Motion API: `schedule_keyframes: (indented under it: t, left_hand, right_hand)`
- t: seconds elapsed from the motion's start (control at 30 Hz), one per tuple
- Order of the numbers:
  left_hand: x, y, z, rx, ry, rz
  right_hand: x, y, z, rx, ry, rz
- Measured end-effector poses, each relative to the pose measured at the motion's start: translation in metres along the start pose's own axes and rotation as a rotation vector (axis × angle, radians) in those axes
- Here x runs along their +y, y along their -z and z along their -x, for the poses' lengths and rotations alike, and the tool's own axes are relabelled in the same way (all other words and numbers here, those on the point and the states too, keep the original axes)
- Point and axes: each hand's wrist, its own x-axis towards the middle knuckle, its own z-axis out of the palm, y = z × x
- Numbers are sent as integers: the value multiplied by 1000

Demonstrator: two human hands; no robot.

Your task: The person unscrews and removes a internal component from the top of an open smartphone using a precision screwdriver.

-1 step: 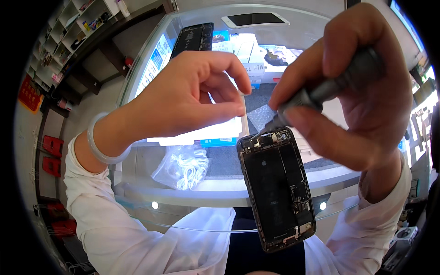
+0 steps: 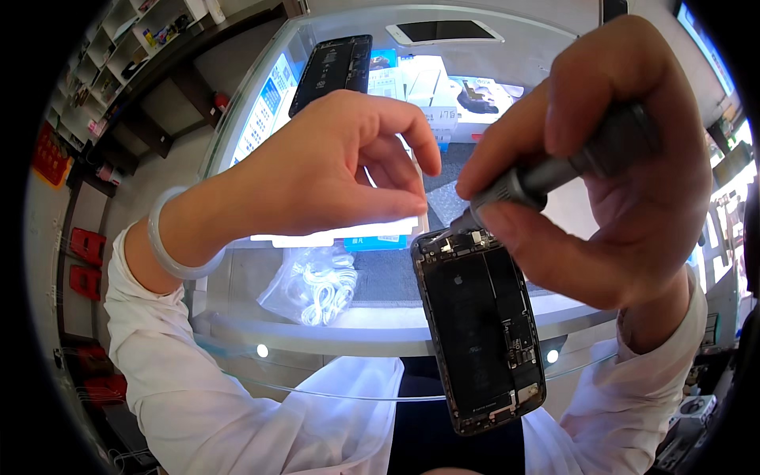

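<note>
An opened smartphone (image 2: pixel 475 340) with a black battery and exposed circuit parts lies upright-facing on the glass counter's near edge. My right hand (image 2: pixel 633 182) grips a dark grey screwdriver (image 2: pixel 546 176), pinched between thumb and forefinger. Its tip meets the upper left part of the phone, though my fingers and the glare make the exact contact spot hard to see. Left of it, my left hand (image 2: pixel 340 158) hovers above the counter, fingers loosely curled, thumb and forefinger apart, with nothing visible between them. A pale bangle (image 2: pixel 162 237) circles that wrist.
A second opened phone (image 2: pixel 336 67) and a white phone (image 2: pixel 445 32) lie farther back on the glass counter (image 2: pixel 538 47). Under the glass are boxes (image 2: pixel 431 87) and a clear bag of white cables (image 2: pixel 317 289). Shelves (image 2: pixel 119 55) stand at the far left.
My right hand and the screwdriver have shifted slightly down and left, bringing the tip closer to the phone's top. The left hand has barely moved.
</note>
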Motion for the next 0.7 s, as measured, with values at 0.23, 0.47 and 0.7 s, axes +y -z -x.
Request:
schedule_keyframes:
  t: [0.23,0.47,0.7]
  left_hand:
    - [-5,-4,-3,-69,74,95]
    - [-2,-2,-1,-120,137,103]
    - [-5,-6,-5,-103,81,99]
  right_hand:
    - [-4,-18,-3,14,5,66]
    - [-2,-25,-4,-13,-17,85]
    - [-3,-32,-1,51,-33,76]
